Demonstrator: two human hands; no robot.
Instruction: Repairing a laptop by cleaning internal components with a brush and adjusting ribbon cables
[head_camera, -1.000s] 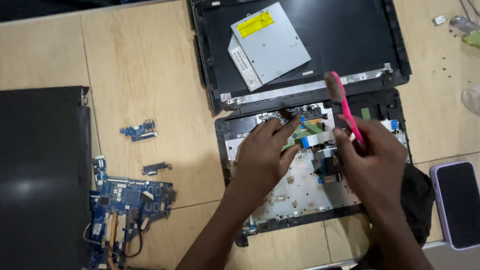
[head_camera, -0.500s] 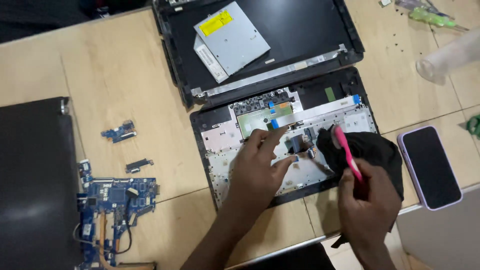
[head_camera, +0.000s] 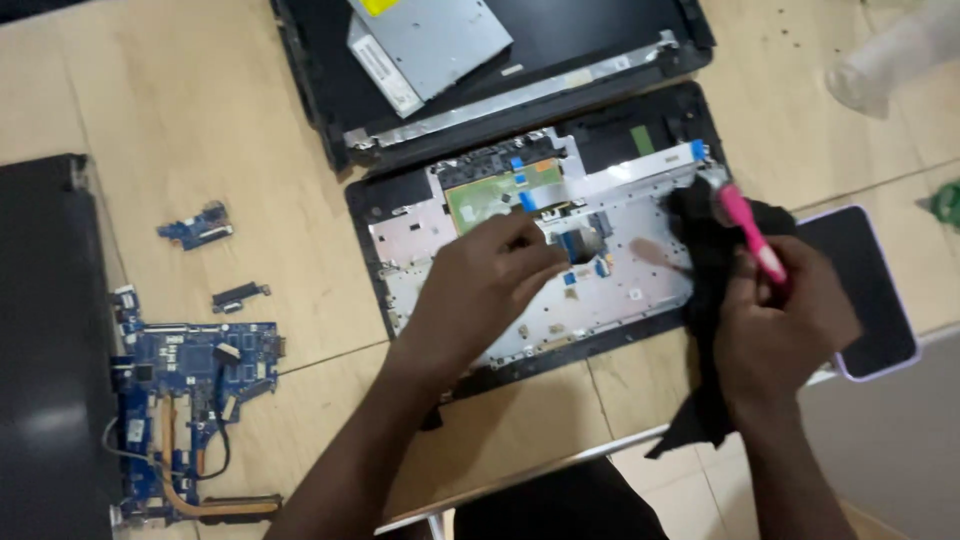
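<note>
An opened laptop base lies on the wooden table, its silver inner plate, green board and blue ribbon cables exposed. My left hand rests on the middle of that plate, fingers curled near a small blue connector. My right hand is at the base's right edge, gripping a pink brush together with a black cloth. The brush tip touches the upper right corner of the plate.
A black laptop lid with a silver optical drive lies behind. A blue motherboard, two small boards and a dark panel sit at left. A phone lies right, a clear plastic bottle far right.
The view has shifted, so everything sits lower and further right in the frame. My right hand with the pink brush and cloth moved from above the base down to its right edge.
</note>
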